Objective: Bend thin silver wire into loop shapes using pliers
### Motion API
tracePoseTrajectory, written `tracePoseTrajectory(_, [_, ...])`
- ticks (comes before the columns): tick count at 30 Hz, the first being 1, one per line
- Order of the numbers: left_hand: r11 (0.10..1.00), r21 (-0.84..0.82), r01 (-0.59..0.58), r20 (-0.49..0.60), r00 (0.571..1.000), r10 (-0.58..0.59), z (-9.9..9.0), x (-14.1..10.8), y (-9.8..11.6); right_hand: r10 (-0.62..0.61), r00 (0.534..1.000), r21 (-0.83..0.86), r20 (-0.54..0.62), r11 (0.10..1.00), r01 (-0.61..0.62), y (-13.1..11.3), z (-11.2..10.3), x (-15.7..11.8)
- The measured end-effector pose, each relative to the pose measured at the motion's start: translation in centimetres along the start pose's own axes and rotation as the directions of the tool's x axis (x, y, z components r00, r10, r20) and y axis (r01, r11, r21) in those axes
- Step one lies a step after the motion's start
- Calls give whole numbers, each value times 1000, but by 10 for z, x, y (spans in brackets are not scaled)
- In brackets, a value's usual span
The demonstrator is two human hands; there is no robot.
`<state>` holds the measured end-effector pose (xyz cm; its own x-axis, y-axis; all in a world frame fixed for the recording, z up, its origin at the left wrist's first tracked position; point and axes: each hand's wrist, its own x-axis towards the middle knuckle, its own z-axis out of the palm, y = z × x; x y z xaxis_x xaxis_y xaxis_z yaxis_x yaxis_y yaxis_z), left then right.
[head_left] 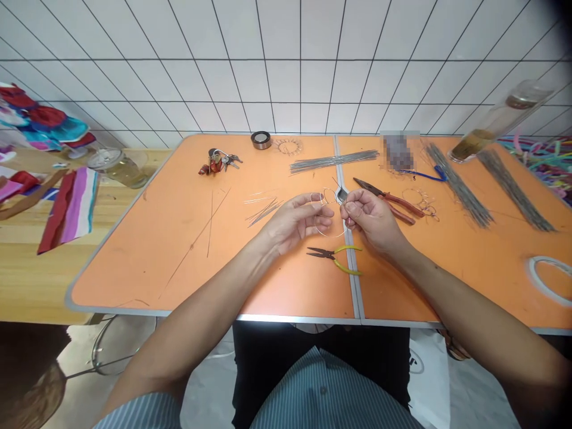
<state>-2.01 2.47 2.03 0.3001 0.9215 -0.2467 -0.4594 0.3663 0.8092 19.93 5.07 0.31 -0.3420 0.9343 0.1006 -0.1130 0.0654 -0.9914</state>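
Both hands are raised over the middle of the orange table (pixel 277 286). A thin wire bent into loops (pixel 329 235) runs between them. My left hand (pixel 300 219) has its fingers curled around the left side of the loops. On the right side, my right hand (pixel 365 215) pinches the wire between thumb and fingers. Just below the hands lie small yellow-handled pliers (pixel 333 253), jaws to the left. Larger red-handled pliers (pixel 393 199) lie behind my right hand. Short cut wires (pixel 264 211) are beside my left hand.
A bundle of straight wires (pixel 333 161) lies at the back, near a tape roll (pixel 261 140) and keys (pixel 221 161). More wire bundles (pixel 460 185) lie right, by a tilted bottle (pixel 473 143). A white ring (pixel 552 280) rests at the right edge. Ribbons (pixel 67 208) lie left.
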Motion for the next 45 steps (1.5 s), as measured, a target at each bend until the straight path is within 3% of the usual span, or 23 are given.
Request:
tracePoseTrajectory(3, [988,112,-103,-37,993,108,2,1,-6,2,1000,29,17,1000,-3,3,0,0])
tracePoseTrajectory(6, [956,216,-198,-49,976,214,1,1,-8,-8,999,18,-49,1000,8,4,-1,1])
tracePoseTrajectory(11, [924,292,-247,-43,962,270,5,-2,-6,-7,991,11,-136,1000,9,1,-6,3])
tracePoseTrajectory(14, [920,312,-238,-41,964,263,8,-4,-5,0,994,-57,-111,998,-6,-6,-6,2])
tracePoseTrajectory(18, [925,324,-199,-22,976,217,10,-5,-6,42,999,-210,16,977,-37,-19,-5,-1])
tracePoseTrajectory(22, [938,307,-159,-10,985,170,10,-5,-8,91,990,-256,110,965,-60,-20,-8,-2])
tracePoseTrajectory(29, [977,208,-50,5,999,50,11,-7,-9,161,977,-208,143,969,-129,-6,-11,0])
tracePoseTrajectory(45, [981,195,4,15,1000,-7,13,-9,-12,41,986,-165,163,986,-13,-4,0,-2])
